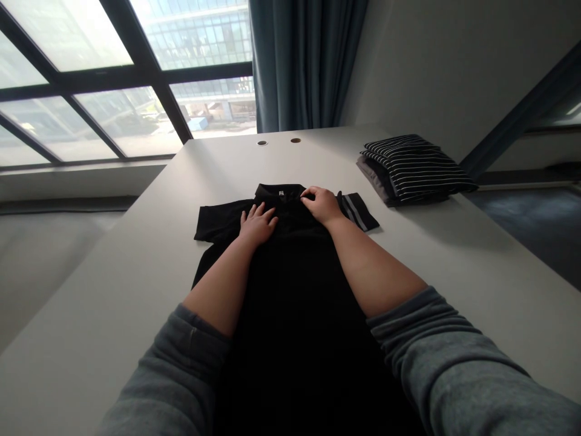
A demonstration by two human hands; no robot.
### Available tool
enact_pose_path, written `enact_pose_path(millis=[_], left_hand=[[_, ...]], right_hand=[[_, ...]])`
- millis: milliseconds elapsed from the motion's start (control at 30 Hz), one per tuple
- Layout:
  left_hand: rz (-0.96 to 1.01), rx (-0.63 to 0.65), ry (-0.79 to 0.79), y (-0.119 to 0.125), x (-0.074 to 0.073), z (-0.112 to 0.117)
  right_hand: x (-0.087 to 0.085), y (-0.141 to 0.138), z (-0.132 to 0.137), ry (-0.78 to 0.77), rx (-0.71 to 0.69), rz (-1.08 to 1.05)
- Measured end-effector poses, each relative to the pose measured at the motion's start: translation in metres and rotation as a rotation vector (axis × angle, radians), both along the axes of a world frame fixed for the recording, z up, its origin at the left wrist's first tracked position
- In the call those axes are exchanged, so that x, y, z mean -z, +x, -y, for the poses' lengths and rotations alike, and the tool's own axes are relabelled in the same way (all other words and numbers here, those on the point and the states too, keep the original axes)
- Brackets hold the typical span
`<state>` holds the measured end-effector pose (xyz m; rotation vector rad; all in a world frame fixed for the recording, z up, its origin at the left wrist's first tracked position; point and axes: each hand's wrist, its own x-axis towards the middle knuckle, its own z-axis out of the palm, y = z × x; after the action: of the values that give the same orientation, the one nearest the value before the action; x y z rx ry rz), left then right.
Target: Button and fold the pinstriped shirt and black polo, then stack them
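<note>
A black short-sleeved shirt [290,290] lies flat on the white table [454,254], collar away from me. Its right sleeve [358,212] has grey stripes at the cuff. My left hand [257,223] rests flat on the shirt's left shoulder area with fingers stretched out. My right hand [323,204] lies on the shirt near the collar [276,191], its fingers curled down onto the fabric by the right shoulder. Both forearms are bare, with grey sleeves pushed up.
A stack of folded clothes [415,166], black with white stripes on top and a grey piece below, sits at the table's back right. Two round cable holes [278,142] are near the far edge. Windows and a blue curtain [304,60] stand behind.
</note>
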<state>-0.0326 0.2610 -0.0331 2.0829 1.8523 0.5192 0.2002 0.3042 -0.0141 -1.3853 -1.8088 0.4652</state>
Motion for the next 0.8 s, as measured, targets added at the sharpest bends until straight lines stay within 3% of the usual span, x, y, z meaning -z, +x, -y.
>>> enact_pose_path(millis=[100, 400, 567, 800], left_hand=[[-0.051, 0.000, -0.007, 0.001, -0.005, 0.003], [-0.271, -0.045, 0.083, 0.011, -0.043, 0.023], [-0.286, -0.068, 0.110, 0.012, -0.042, 0.022], [-0.073, -0.102, 0.367, 0.002, -0.036, 0.016]], right_hand=[[0.000, -0.001, 0.001, 0.014, 0.013, -0.003], [0.007, -0.006, -0.004, 0.036, -0.197, 0.250], [-0.005, -0.011, 0.004, 0.188, -0.282, 0.258], [-0.009, -0.014, 0.008, 0.167, -0.295, 0.251]])
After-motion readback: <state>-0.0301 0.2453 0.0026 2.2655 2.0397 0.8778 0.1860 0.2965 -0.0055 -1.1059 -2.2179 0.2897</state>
